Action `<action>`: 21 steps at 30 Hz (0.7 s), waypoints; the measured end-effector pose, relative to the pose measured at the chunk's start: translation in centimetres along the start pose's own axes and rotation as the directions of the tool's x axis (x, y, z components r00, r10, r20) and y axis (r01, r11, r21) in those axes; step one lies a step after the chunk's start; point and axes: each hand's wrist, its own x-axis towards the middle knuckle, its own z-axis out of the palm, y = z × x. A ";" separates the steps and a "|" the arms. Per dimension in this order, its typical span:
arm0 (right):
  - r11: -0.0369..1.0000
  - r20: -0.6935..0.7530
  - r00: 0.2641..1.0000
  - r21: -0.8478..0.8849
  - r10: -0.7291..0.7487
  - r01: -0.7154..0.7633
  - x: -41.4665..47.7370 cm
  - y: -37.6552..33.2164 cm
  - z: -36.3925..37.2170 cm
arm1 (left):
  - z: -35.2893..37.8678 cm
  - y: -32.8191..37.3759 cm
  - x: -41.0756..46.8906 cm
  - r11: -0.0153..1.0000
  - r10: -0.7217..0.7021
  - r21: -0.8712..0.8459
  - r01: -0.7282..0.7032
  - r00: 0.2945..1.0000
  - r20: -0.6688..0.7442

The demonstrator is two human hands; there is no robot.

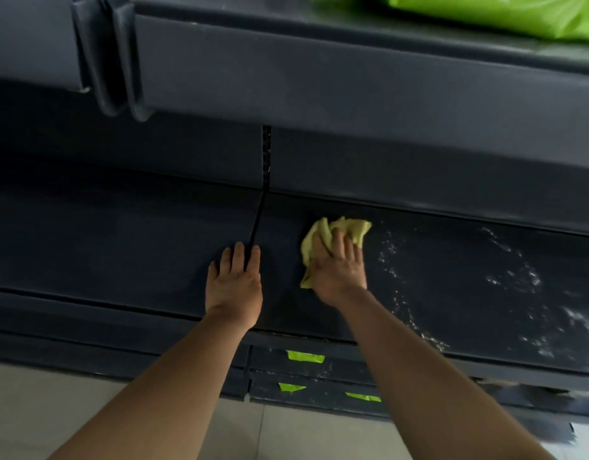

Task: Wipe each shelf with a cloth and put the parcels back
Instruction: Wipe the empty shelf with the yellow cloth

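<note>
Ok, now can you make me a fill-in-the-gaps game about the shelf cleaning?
1. The cloth is under the ____ hand.
2. The left hand lies flat on the shelf and holds ____.
3. The parcel on the upper shelf is coloured ____.
4. White specks lie on the shelf to the ____ of the cloth.

Missing words: right; nothing; green; right.

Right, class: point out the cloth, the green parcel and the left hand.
cloth (pixel 354 229), head view, bunched far edge.
green parcel (pixel 485 13), head view, shiny surface.
left hand (pixel 233 283), head view, back of the hand.
</note>
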 end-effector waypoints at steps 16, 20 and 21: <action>0.988 0.032 0.988 0.015 0.151 -0.152 -6.0 5.6 0.7 | 0.4 -0.5 -4.5 0.999 0.039 -0.021 -0.040 0.999 -0.010; 1.000 0.042 0.999 0.018 0.017 -0.017 -7.7 1.7 1.4 | 0.6 -1.5 -5.4 0.996 0.043 -0.078 -0.043 0.999 -0.008; 1.000 0.043 0.999 0.010 -0.016 0.016 -7.9 0.7 1.6 | 0.7 -1.7 -5.5 0.995 0.046 -0.088 -0.046 0.999 -0.006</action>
